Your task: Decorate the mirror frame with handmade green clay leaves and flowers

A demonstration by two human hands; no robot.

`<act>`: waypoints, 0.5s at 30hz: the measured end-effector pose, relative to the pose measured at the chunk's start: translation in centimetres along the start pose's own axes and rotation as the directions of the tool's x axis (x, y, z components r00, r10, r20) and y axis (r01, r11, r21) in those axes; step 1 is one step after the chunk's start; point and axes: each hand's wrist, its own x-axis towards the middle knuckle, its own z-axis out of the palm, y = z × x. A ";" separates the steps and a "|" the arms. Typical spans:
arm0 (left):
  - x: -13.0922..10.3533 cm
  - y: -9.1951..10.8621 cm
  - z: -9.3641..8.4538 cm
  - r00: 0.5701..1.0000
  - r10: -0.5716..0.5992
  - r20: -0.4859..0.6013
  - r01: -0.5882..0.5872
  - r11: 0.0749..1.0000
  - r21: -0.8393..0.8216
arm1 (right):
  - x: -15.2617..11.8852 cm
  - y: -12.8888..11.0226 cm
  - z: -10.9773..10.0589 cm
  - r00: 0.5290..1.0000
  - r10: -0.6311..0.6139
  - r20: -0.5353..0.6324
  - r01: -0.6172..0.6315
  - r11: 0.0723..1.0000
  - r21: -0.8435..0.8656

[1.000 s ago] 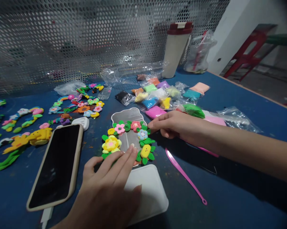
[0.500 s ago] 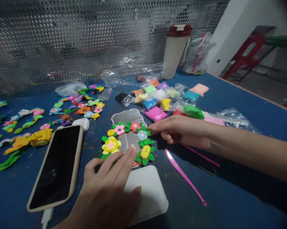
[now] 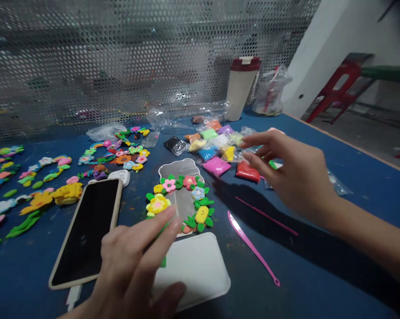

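In the middle of the table lies a small mirror (image 3: 186,199) with a wavy top edge, ringed by clay flowers and green leaves. My left hand (image 3: 136,252) stretches over its lower left part, fingers extended and hiding some of the flowers; I cannot tell whether the fingertips touch it. Under that hand is a white flat rounded pad (image 3: 196,270), with a bit of green showing at its left. My right hand (image 3: 289,173) hangs in the air at the right, thumb and fingers apart with nothing between them. Close to it are small bags of coloured clay (image 3: 216,166), including a red one (image 3: 248,170).
A pink plastic knife (image 3: 251,248) and a thin pink stick (image 3: 266,215) lie right of the mirror. At left are a phone (image 3: 87,230) on a cable, an earbud case (image 3: 120,177) and several clay-decorated pieces (image 3: 42,199). A tumbler (image 3: 240,91) stands by the perforated metal panel (image 3: 120,62).
My right hand has left the mirror's right edge, rising and moving right toward the clay bags. My left hand has shifted slightly left and down. The camera view has tilted up a little.
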 end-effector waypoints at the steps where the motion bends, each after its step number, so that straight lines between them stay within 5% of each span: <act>1: 0.2 -0.2 -0.4 0.999 -0.035 0.005 0.035 0.999 -0.024 | -0.4 0.1 0.1 0.999 -0.046 -0.013 0.045 0.997 -0.070; 4: 0.8 -0.9 -1.4 0.973 -0.128 0.192 0.129 0.992 0.006 | -1.1 0.3 0.8 0.989 -0.142 0.045 0.147 0.980 -0.131; 7: 0.8 -1.1 -1.5 0.929 -0.039 0.368 -0.002 0.994 0.112 | -1.5 0.5 1.5 0.964 -0.258 0.065 0.263 0.959 -0.106; 15: 0.3 0.1 -0.3 0.898 0.104 0.428 -0.223 0.945 0.238 | -2.1 0.7 2.0 0.922 -0.380 0.074 0.385 0.921 -0.059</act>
